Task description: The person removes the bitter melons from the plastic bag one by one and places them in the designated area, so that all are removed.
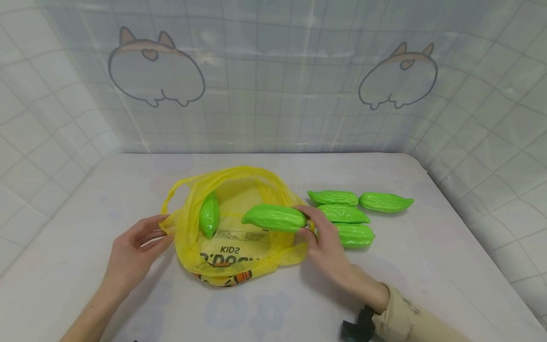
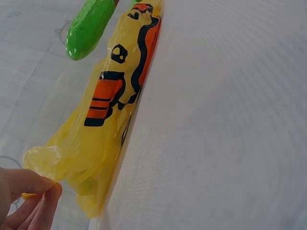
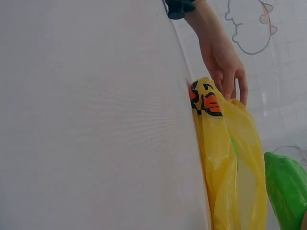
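Observation:
A yellow plastic bag [image 1: 183, 247] lies with its mouth spread wide on the white surface, one green bumpy vegetable [image 1: 209, 214] inside at its left. My left hand [image 1: 132, 251] pinches the bag's left edge between thumb and fingers; in the left wrist view those fingers [image 2: 45, 184] grip the thin yellow plastic [image 2: 91, 143]. Over the right part of the bag's opening, my right hand [image 1: 326, 247] holds another green vegetable [image 1: 273, 218] by its right end. The right wrist view shows this held vegetable [image 3: 285, 191] beside the bag [image 3: 218, 167].
Several more green vegetables lie right of the bag: one at the top [image 1: 333, 197], one further right [image 1: 386, 202], others below [image 1: 344, 213], [image 1: 355, 235], partly behind my right hand. A tiled-pattern sheet [image 1: 282, 85] rises at the back and sides.

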Demonstrator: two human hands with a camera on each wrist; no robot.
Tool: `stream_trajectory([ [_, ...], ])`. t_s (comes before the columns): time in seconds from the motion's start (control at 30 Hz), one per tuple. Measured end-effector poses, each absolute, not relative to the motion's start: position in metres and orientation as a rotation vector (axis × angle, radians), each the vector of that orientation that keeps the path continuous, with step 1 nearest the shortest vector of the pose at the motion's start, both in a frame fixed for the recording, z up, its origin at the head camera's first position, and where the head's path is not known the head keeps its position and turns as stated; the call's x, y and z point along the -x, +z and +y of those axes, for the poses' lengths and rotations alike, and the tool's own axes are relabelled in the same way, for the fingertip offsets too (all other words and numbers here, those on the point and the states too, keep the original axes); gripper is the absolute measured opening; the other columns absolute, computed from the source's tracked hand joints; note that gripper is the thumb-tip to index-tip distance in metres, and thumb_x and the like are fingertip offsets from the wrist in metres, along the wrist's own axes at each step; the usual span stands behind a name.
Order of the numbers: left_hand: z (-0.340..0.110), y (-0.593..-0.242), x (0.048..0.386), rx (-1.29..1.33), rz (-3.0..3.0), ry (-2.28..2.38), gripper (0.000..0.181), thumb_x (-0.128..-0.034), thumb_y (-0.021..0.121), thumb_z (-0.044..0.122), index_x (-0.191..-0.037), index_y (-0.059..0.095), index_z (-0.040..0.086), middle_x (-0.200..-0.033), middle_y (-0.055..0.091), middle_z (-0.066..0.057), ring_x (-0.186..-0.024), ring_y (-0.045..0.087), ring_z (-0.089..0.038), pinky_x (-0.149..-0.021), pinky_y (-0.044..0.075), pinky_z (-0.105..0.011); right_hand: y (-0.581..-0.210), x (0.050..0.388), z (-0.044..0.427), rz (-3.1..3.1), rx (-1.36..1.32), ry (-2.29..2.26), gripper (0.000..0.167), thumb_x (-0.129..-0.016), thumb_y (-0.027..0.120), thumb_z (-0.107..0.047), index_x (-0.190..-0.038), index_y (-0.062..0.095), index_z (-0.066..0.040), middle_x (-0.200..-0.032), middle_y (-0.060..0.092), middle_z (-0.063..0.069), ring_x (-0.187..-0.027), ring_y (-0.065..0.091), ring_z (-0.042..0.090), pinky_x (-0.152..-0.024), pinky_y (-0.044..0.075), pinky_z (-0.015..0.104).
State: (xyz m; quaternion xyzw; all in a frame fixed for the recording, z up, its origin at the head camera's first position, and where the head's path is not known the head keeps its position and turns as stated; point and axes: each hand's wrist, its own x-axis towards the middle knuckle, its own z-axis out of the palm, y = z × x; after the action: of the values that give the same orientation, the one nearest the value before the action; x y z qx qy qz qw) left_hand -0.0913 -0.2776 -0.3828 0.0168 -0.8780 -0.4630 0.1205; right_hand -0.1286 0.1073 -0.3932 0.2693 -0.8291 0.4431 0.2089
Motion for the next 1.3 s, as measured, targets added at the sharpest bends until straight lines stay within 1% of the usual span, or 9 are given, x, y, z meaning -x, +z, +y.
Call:
stream_trajectory([
  [0.17,-0.278,-0.383,0.092,-0.05,-2.56,-1.36,0.05,-0.0904,0.076,0.017,-0.136,0.058,0.008,-0.119,0.06,0.016,-0.095,0.06,0.013,-0.079,0.052,-0.004,-0.394,0.126,0.117,-2.288,-0.741,1.215,0.053,-0.084,0.068,0.011,-0.133,0.057,-0.005,-0.128,0.063,0.008,-0.123,0.058,0.026,-0.109,0.038,0.013],
  [0.23,-0.278,-0.384,0.092,-0.043,-2.553,-1.366,0.05,-0.0901,0.076,0.016,-0.136,0.058,0.008,-0.119,0.06,0.018,-0.095,0.06,0.012,-0.079,0.052,-0.005,-0.394,0.126,0.121,-2.281,-0.725,1.194,0.053,-0.083,0.069,0.011,-0.133,0.058,-0.005,-0.128,0.063,0.008,-0.123,0.058,0.027,-0.109,0.034,0.01],
  [0.3,-0.278,-0.384,0.092,-0.038,-2.549,-1.361,0.049,-0.09,0.076,0.015,-0.135,0.058,0.007,-0.118,0.06,0.018,-0.095,0.06,0.012,-0.079,0.052,-0.005,-0.393,0.126,0.125,-2.264,-0.721,1.177,0.053,-0.082,0.069,0.011,-0.132,0.058,-0.003,-0.128,0.063,0.009,-0.121,0.059,0.028,-0.108,0.034,0.008],
  [0.5,-0.278,-0.385,0.091,-0.031,-2.542,-1.351,0.048,-0.0899,0.076,0.015,-0.134,0.059,0.007,-0.119,0.06,0.018,-0.095,0.061,0.012,-0.079,0.052,-0.005,-0.392,0.126,0.138,-2.213,-0.726,1.155,0.054,-0.08,0.071,0.011,-0.131,0.059,-0.001,-0.124,0.065,0.01,-0.114,0.061,0.027,-0.104,0.039,0.009],
  [0.8,-0.277,-0.384,0.092,-0.045,-2.547,-1.361,0.049,-0.0899,0.076,0.016,-0.135,0.059,0.008,-0.12,0.061,0.015,-0.095,0.06,0.012,-0.079,0.052,-0.005,-0.387,0.124,0.162,-2.243,-0.722,1.183,0.057,-0.081,0.072,0.012,-0.134,0.059,-0.005,-0.126,0.065,0.01,-0.117,0.058,0.009,-0.103,0.04,0.011],
  [0.9,-0.278,-0.385,0.092,-0.046,-2.561,-1.353,0.049,-0.0904,0.076,0.016,-0.136,0.059,0.008,-0.121,0.061,0.012,-0.095,0.06,0.013,-0.079,0.052,-0.004,-0.385,0.123,0.171,-2.25,-0.748,1.19,0.059,-0.081,0.072,0.012,-0.135,0.059,-0.005,-0.127,0.065,0.01,-0.113,0.058,0.007,-0.101,0.042,0.012],
  [1.0,-0.278,-0.385,0.092,-0.048,-2.567,-1.347,0.049,-0.0907,0.075,0.015,-0.136,0.058,0.008,-0.122,0.062,0.006,-0.095,0.06,0.013,-0.079,0.052,-0.005,-0.385,0.122,0.182,-2.254,-0.771,1.245,0.059,-0.082,0.07,0.015,-0.137,0.057,-0.002,-0.127,0.064,0.012,-0.112,0.056,0.003,-0.102,0.043,0.013],
  [1.17,-0.279,-0.385,0.093,-0.059,-2.575,-1.331,0.05,-0.0908,0.075,0.015,-0.137,0.058,0.009,-0.123,0.063,0.0,-0.095,0.059,0.013,-0.079,0.052,-0.004,-0.388,0.121,0.198,-2.255,-0.802,1.374,0.057,-0.082,0.066,0.02,-0.136,0.055,0.004,-0.133,0.061,0.01,-0.118,0.055,0.004,-0.105,0.044,0.015],
  [1.3,-0.278,-0.385,0.092,-0.066,-2.575,-1.331,0.05,-0.0909,0.075,0.015,-0.137,0.058,0.009,-0.124,0.062,0.0,-0.096,0.059,0.013,-0.08,0.051,-0.004,-0.389,0.121,0.207,-2.237,-0.833,1.438,0.057,-0.081,0.066,0.022,-0.135,0.055,0.006,-0.133,0.062,0.006,-0.117,0.057,0.007,-0.104,0.046,0.017],
])
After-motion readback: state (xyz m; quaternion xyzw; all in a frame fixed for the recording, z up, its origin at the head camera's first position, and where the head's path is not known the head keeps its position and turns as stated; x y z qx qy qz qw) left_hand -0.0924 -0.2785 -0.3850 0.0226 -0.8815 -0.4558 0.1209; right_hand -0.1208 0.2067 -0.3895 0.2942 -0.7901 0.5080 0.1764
